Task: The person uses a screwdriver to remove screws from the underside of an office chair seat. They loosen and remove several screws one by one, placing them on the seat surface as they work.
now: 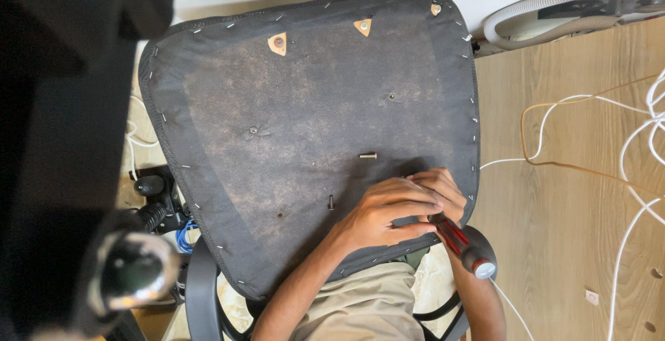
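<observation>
Hands on seat underside

Screwdriver [463, 244], red/black handle, sat gripped in right hand [443, 192], fingers curled tight round it, tip hidden under hands. Left hand [384, 213] lay over it, fingers bent, pressing on seat [312, 119] near its right edge. Loose screw [368, 155] lay just above hands, w/ another [331, 202] to the left.

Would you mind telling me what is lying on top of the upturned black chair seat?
On the chair seat lie two loose screws and both hands; the left hand covers the screwdriver tip and most of the right hand.
</observation>
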